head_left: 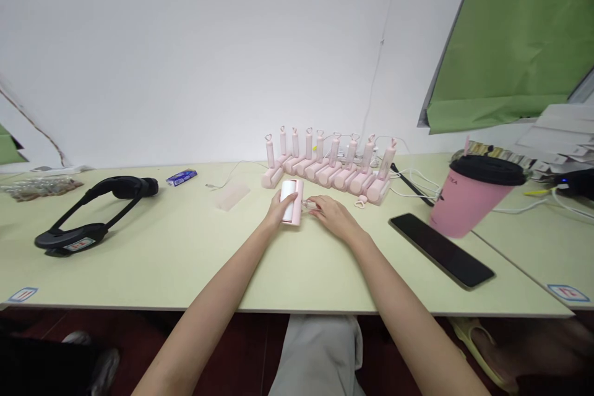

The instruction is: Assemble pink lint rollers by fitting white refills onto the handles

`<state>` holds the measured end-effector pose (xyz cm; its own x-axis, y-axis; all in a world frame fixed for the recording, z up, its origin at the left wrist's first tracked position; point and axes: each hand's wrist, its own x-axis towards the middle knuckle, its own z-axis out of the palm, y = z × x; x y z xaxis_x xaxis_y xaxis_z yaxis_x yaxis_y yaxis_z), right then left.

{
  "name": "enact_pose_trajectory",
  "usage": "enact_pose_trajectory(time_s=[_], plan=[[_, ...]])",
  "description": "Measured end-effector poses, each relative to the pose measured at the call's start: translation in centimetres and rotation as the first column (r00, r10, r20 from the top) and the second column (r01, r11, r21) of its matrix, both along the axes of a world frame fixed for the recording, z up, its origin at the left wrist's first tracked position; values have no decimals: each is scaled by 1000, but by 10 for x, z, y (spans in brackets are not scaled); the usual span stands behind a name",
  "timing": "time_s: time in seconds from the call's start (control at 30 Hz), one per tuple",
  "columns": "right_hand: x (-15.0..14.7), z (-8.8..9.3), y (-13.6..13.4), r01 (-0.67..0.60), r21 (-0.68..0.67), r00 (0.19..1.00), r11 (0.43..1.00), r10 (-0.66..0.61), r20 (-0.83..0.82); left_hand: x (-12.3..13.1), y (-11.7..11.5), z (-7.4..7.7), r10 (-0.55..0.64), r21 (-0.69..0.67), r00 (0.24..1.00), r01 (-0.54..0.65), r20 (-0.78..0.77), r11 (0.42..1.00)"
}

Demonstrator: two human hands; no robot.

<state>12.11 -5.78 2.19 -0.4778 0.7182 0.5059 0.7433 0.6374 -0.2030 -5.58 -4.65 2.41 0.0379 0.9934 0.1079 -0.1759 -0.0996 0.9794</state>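
Left hand [277,206]: gripping the pink-and-white roller [288,201] at the frame's centre.
Roller: lying against the left hand's fingers, sitting just left of the right hand.
Right hand [335,216]: pinching a clear handle [307,204] beside the roller's right edge; I cannot tell whether they are joining.
Other rollers [328,174]: standing in a row above.

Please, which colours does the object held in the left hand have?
The held object is mainly white and pink, shown best in the head view.
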Motion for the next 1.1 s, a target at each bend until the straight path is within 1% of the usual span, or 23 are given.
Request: enact_pose_trajectory(time_s=[0.13,0.33,0.47,0.53,0.7,0.83,0.93,1.1], plan=[[-1,-1,2,48,25,999,999,-49,22,0,0,0,17,31,999,-16,-36,999],[-3,7,-7,127,13,989,992,-127,81,-2,1,1,119,92,988,-110,-98,990],[-3,9,-11,148,-3,985,989,-147,95,-3,1,0,113,113,984,-97,-140,989],[-2,9,-11,162,-4,977,987,-159,141,-2,1,-2,111,128,979,-89,-173,988],[-4,5,-9,205,17,930,979,-200,309,4,-4,-10,135,205,936,-70,-324,976],[-6,4,-8,213,46,897,976,-214,386,8,-10,-12,163,222,910,-81,-381,972],[-7,6,-7,217,48,894,975,-219,391,10,-15,-12,190,234,892,-99,-409,967],[-9,7,-7,258,-6,905,966,-240,353,13,-21,-6,243,303,847,-102,-473,948]])
